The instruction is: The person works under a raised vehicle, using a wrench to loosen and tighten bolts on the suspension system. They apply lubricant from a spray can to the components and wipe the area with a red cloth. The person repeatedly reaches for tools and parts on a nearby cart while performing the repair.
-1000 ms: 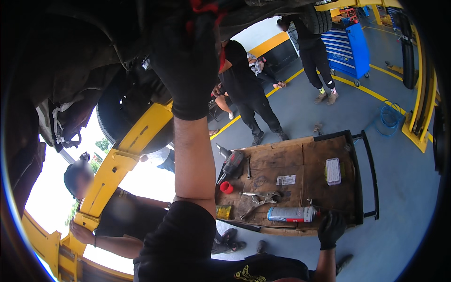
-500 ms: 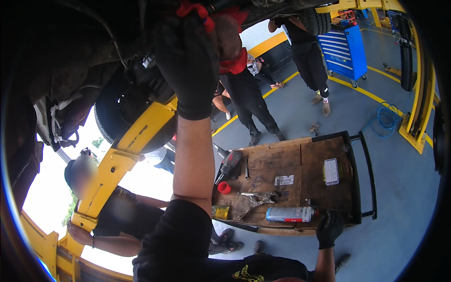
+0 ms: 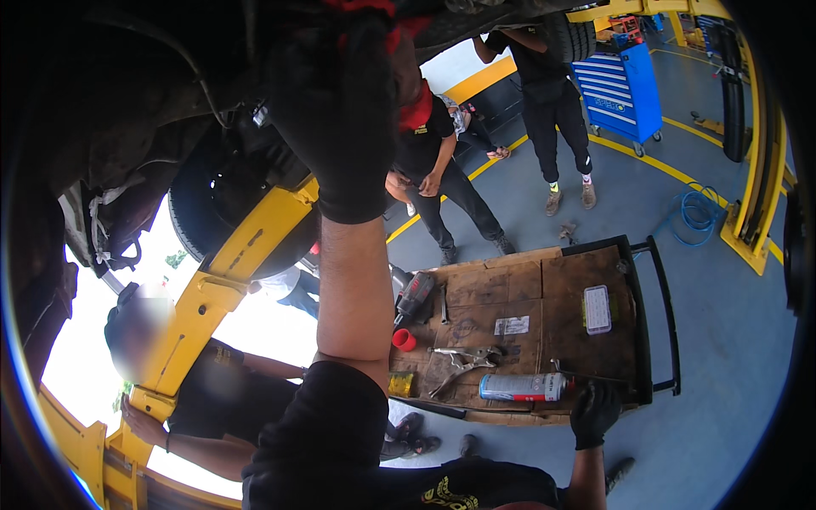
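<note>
My left hand (image 3: 336,110), in a black glove, is raised under the dark underside of a vehicle (image 3: 127,93). Red cloth (image 3: 365,7) shows at its fingertips, which look closed on it; deep shadow hides most of the fingers. My right hand (image 3: 597,414), also gloved in black, is low at the near edge of a cardboard-covered cart (image 3: 561,297). Its fingers are curled, and what they hold, if anything, is hidden. Just left of it lies a spray can (image 3: 520,388) on its side, and a thin dark rod (image 3: 595,376) lies by the fingers.
Locking pliers (image 3: 463,361), an impact wrench (image 3: 414,297), a spanner (image 3: 444,304) and a red cap (image 3: 404,340) lie on the cart. A yellow lift arm (image 3: 229,272) crosses at left, beside a person (image 3: 229,374). Others stand beyond. A blue tool cabinet (image 3: 618,95) and coiled hose (image 3: 699,217) are at right.
Red cloth by my left hand shows less than before. The person behind that hand now shows an arm and torso; the one at left has shifted their head. My right hand has barely moved.
</note>
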Motion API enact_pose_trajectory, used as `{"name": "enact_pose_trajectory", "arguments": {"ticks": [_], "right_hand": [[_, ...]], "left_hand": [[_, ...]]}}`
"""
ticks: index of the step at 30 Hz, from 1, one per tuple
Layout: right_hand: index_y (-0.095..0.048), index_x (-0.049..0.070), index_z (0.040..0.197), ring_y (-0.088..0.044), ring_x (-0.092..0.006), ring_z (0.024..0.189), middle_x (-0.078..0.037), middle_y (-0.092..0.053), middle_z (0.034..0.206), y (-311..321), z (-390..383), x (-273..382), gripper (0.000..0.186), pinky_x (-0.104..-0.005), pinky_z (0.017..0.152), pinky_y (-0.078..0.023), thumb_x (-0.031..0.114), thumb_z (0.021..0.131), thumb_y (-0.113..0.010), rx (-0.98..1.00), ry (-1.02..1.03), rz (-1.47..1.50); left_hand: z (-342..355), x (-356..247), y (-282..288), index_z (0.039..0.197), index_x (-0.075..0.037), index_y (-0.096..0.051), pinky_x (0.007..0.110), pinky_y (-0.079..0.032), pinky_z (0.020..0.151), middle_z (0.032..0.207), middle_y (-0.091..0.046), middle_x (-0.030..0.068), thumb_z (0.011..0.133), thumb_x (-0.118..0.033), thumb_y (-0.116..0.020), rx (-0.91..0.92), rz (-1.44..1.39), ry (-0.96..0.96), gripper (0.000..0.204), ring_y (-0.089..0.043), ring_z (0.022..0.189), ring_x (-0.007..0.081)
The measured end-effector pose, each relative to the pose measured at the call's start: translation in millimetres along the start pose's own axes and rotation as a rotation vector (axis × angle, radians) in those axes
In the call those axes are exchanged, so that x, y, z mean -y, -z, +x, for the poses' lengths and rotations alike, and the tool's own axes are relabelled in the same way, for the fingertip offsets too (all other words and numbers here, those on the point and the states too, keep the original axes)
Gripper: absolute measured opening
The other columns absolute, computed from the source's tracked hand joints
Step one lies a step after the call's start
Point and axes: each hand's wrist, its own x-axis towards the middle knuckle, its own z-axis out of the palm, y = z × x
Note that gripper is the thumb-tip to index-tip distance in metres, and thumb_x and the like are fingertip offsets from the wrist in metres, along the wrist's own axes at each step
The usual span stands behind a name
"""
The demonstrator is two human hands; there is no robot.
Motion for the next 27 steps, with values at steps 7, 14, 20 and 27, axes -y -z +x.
{"name": "enact_pose_trajectory", "arguments": {"ticks": [7,14,20,27], "right_hand": [[-0.068,0.005,0.119,-0.069,-0.0423,0.102,-0.020,-0.072,0.111,-4.6,-1.7,0.1,0.022,-0.0548,0.087,-0.054,0.017,0.101,-0.064,-0.085,0.044,-0.053],[-0.069,0.006,0.113,-0.069,-0.0417,0.101,-0.018,-0.072,0.110,1.1,1.0,0.5,0.019,-0.0544,0.086,-0.053,0.019,0.102,-0.062,-0.010,0.007,0.003],[-0.070,0.007,0.111,-0.069,-0.0399,0.099,-0.017,-0.071,0.109,-0.4,-4.1,-1.9,0.017,-0.0533,0.086,-0.053,0.019,0.100,-0.064,0.033,-0.016,-0.029],[-0.069,0.008,0.110,-0.068,-0.0406,0.097,-0.017,-0.071,0.105,-1.1,1.2,-0.5,0.018,-0.0542,0.085,-0.053,0.022,0.100,-0.064,-0.015,0.020,0.013]], "left_hand": [[3.1,36.9,9.8,0.108,-0.004,-0.076,0.029,-0.058,0.079,0.097,-0.080,0.0045,0.090,-0.009,-0.088,0.140,0.435,-0.474,0.022,-0.076,0.089,0.0146],[-25.5,32.4,12.0,0.107,-0.004,-0.077,0.029,-0.057,0.080,0.092,-0.081,0.0034,0.090,-0.007,-0.087,0.028,0.015,0.014,0.020,-0.076,0.086,0.0135],[-21.6,-2.2,-30.6,0.106,-0.002,-0.077,0.028,-0.055,0.077,0.090,-0.079,0.0030,0.093,-0.011,-0.086,0.022,-0.365,0.304,0.018,-0.072,0.083,0.0117],[-28.8,-4.2,-32.7,0.113,-0.004,-0.076,0.030,-0.054,0.087,0.107,-0.078,0.0041,0.101,-0.016,-0.078,-0.087,-0.533,0.414,0.017,-0.070,0.099,0.0134]]}}
